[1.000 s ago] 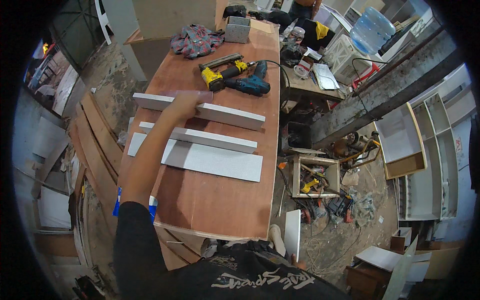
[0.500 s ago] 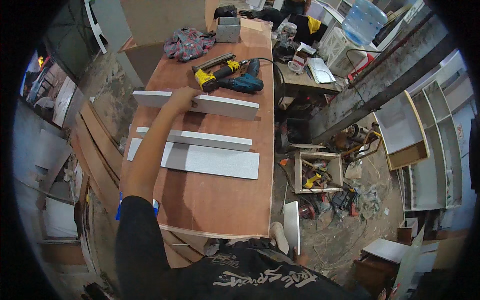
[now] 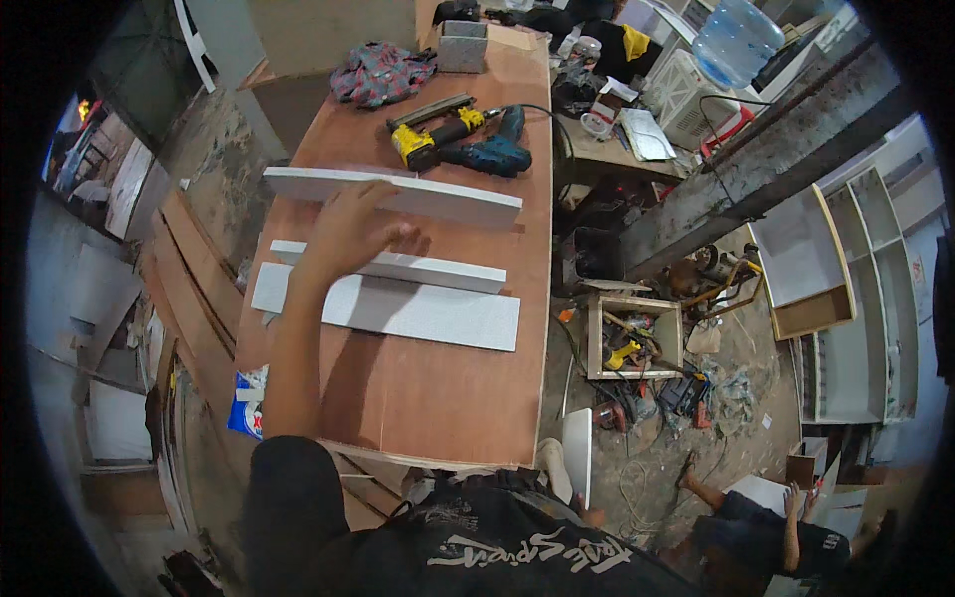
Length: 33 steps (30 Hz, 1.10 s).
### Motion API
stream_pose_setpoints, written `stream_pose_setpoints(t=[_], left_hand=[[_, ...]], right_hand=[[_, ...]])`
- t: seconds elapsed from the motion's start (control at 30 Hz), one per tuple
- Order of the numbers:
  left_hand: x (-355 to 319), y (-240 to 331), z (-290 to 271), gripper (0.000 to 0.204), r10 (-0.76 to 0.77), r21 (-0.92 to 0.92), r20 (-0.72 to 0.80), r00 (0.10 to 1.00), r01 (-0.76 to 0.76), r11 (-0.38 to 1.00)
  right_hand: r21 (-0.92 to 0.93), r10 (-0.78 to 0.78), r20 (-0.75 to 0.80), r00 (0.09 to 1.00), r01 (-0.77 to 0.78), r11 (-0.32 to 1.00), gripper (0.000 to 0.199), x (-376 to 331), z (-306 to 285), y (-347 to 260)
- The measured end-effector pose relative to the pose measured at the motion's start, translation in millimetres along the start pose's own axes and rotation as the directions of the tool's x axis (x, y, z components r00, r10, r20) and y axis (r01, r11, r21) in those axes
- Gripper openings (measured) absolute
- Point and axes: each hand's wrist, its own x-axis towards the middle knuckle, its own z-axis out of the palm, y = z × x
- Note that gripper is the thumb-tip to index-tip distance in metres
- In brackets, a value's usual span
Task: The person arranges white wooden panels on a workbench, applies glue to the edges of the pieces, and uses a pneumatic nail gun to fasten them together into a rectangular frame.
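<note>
My left hand (image 3: 360, 227) hovers over the workbench with its fingers apart and nothing in them. It is between a long white board (image 3: 438, 196) standing on edge at the far side and a narrower white board (image 3: 438, 269) nearer me. A third white board (image 3: 428, 310) lies flat just in front of that one, partly covered by my left forearm. Low at my right side, my right hand (image 3: 594, 517) shows only in part, closed at the lower end of another white board (image 3: 577, 453) held beside the bench.
On the wooden bench (image 3: 438, 408) lie a yellow-black nail gun (image 3: 428, 144), a blue-black drill (image 3: 497, 149), a checked cloth (image 3: 383, 75) and a blue-white packet (image 3: 249, 403). A tool crate (image 3: 637, 338) stands on the floor. Another person (image 3: 776, 532) is at the lower right.
My left hand has let go of the far board, which still stands on edge, and moved toward me. Another person has come into view at the lower right.
</note>
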Motion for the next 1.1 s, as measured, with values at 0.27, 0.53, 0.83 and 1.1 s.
stream_pose_setpoints(t=[0.27,0.53,0.83,1.1], left_hand=[[-91,-27,43,0.054,-0.091,0.126,-0.086,0.992,0.102,0.987],[-90,-25,56,0.035,-0.078,0.077,-0.151,0.985,0.090,0.993],[-123,3,55,0.032,-0.141,0.093,-0.090,0.986,0.149,0.984],[-149,46,46,0.031,-0.147,0.121,-0.042,0.988,0.151,0.981]], right_hand=[[0.127,0.010,0.112,0.994,-0.024,0.992,0.085,-4,-19,-21],[0.402,0.104,0.214,0.971,-0.184,0.897,0.087,66,-7,-13],[0.939,-0.100,-0.110,0.989,0.136,0.316,0.064,13,-145,-202],[0.892,-0.435,-0.158,0.886,0.318,0.322,0.040,-44,-247,-285]])
